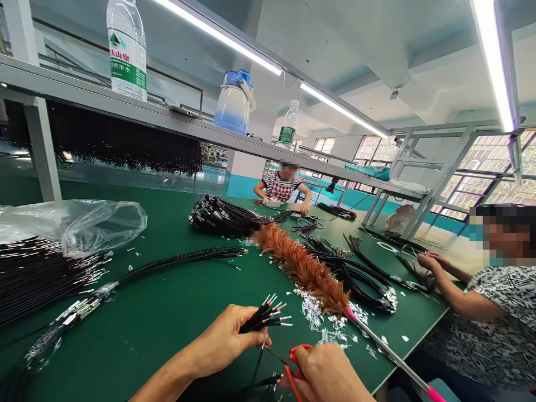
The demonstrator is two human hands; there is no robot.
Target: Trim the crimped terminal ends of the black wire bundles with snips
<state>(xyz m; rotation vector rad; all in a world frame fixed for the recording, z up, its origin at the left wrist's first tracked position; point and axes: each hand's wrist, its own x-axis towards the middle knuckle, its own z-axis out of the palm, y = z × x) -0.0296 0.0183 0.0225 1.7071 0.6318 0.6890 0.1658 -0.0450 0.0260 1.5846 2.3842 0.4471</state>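
My left hand (228,338) is closed round a bunch of black cables (260,317), their stripped silvery ends pointing right. Red-handled scissors (294,371) are in my right hand (329,368), just right of the bunch; their blades are hard to make out. A single thin cable (260,357) hangs below my left hand towards the scissors. More black cable ends (268,382) lie under my hands at the lower edge. White and silvery scraps (330,335) are scattered on the green table (167,312) beyond my right hand.
A brown feather duster (304,268) lies across the table, its handle reaching the right edge. Cable bundles (226,216) lie behind and at left, partly under a plastic bag (104,223). Two co-workers sit at the far side and right. A shelf (176,114) holds bottles and a jug (234,103).
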